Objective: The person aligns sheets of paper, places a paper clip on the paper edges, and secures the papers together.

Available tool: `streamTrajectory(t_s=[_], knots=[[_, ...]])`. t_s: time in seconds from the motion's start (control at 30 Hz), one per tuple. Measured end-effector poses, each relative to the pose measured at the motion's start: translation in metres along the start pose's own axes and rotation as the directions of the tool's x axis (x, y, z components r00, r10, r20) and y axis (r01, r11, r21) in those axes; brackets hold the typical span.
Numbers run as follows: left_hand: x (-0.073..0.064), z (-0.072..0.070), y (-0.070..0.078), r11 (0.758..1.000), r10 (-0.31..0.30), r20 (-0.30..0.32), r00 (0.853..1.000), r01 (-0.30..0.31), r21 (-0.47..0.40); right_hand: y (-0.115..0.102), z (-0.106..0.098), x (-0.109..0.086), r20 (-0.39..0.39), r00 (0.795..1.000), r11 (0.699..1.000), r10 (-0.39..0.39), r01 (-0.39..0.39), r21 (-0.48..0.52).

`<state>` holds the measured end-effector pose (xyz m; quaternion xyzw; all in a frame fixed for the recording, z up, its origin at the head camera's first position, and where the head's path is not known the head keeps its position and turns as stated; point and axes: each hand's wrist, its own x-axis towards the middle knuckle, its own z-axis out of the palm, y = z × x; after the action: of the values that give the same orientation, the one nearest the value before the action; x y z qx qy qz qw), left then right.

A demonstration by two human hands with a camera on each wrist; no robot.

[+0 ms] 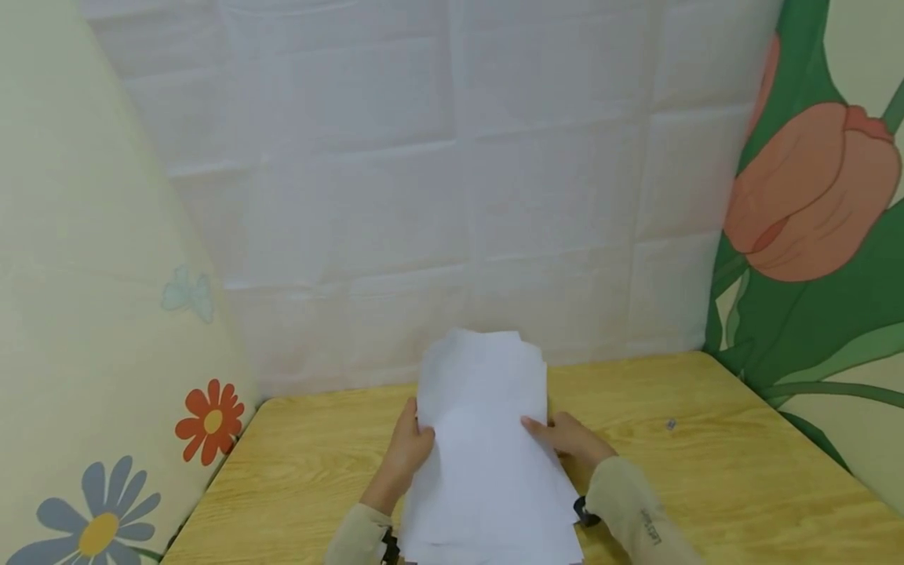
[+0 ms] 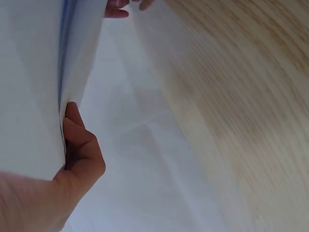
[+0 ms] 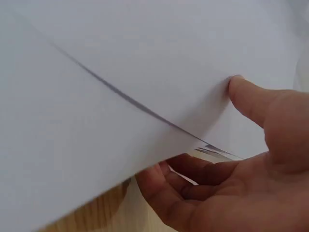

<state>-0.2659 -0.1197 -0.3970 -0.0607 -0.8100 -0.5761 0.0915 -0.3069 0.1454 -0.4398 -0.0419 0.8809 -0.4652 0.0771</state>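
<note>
From the head view, a stack of white paper is held up over the wooden bench, its top edges uneven. The left hand grips the left edge and the right hand grips the right edge (both sleeves are beige).

In the left wrist view, the left hand has its thumb pressed on the sheets, pinching them.

In the right wrist view, the right hand pinches the paper, thumb on top and fingers curled under.
</note>
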Motion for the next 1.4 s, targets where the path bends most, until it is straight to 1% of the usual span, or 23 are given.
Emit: streamTrajectory(t_s=[0.13,0.23,0.33,0.43,0.53,0.63,0.73,0.8,0.87,0.93,1.0,1.1,1.17,1.2,1.23,1.3,1.33,1.4], knots=[[0.000,-0.003,0.002,0.999,0.031,-0.010,0.999,-0.031,-0.032,-0.004,-0.005,-0.001,0.039,0.999,0.996,-0.024,0.021,0.090],[0.001,-0.004,0.003,0.998,0.040,-0.016,0.999,-0.041,-0.037,-0.006,-0.005,0.000,0.031,0.999,0.992,-0.032,0.028,0.124],[0.002,-0.005,0.002,0.999,0.026,-0.026,0.999,-0.027,-0.036,-0.008,-0.004,0.003,-0.003,0.997,0.986,-0.078,0.078,0.151],[0.003,-0.007,0.003,0.999,0.030,-0.056,0.998,-0.032,-0.020,-0.012,-0.004,0.004,-0.042,0.990,0.971,-0.136,0.142,0.193],[0.004,-0.008,0.004,0.998,0.055,-0.086,0.995,-0.056,-0.018,-0.018,-0.004,0.003,-0.095,0.977,0.951,-0.189,0.206,0.232],[0.004,-0.009,0.006,0.995,0.090,-0.097,0.991,-0.094,-0.038,-0.025,-0.006,0.001,-0.154,0.960,0.925,-0.235,0.270,0.266],[0.003,-0.011,0.009,0.987,0.144,-0.099,0.985,-0.149,-0.051,-0.033,-0.009,-0.002,-0.206,0.934,0.900,-0.294,0.343,0.271],[0.003,-0.012,0.010,0.979,0.192,-0.103,0.976,-0.198,-0.048,-0.038,-0.011,-0.005,-0.237,0.915,0.889,-0.328,0.383,0.250],[0.002,-0.012,0.011,0.969,0.237,-0.111,0.965,-0.243,-0.045,-0.043,-0.012,-0.007,-0.270,0.893,0.876,-0.359,0.423,0.232],[0.002,-0.012,0.013,0.952,0.300,-0.123,0.946,-0.306,-0.032,-0.047,-0.013,-0.009,-0.304,0.870,0.857,-0.389,0.462,0.226],[0.001,-0.011,0.015,0.932,0.357,-0.145,0.923,-0.363,-0.017,-0.051,-0.013,-0.011,-0.355,0.835,0.834,-0.421,0.510,0.210],[0.000,-0.009,0.019,0.905,0.417,-0.187,0.889,-0.426,-0.011,-0.055,-0.013,-0.014,-0.427,0.775,0.794,-0.467,0.579,0.184],[-0.001,-0.007,0.020,0.895,0.426,-0.218,0.878,-0.444,-0.042,-0.058,-0.013,-0.016,-0.462,0.739,0.769,-0.491,0.617,0.169],[-0.001,-0.006,0.020,0.890,0.428,-0.234,0.873,-0.452,-0.057,-0.059,-0.013,-0.017,-0.472,0.727,0.758,-0.498,0.630,0.169],[-0.001,-0.005,0.020,0.888,0.427,-0.246,0.870,-0.455,-0.069,-0.060,-0.012,-0.018,-0.482,0.717,0.748,-0.504,0.641,0.171],[0.000,-0.004,0.019,0.879,0.433,-0.267,0.861,-0.469,-0.087,-0.062,-0.012,-0.019,-0.493,0.704,0.733,-0.511,0.656,0.178],[0.000,-0.003,0.018,0.876,0.433,-0.273,0.859,-0.473,-0.097,-0.062,-0.011,-0.020,-0.493,0.706,0.732,-0.509,0.656,0.183],[0.000,-0.002,0.017,0.878,0.426,-0.282,0.860,-0.467,-0.100,-0.062,-0.010,-0.020,-0.494,0.715,0.737,-0.496,0.647,0.196]])
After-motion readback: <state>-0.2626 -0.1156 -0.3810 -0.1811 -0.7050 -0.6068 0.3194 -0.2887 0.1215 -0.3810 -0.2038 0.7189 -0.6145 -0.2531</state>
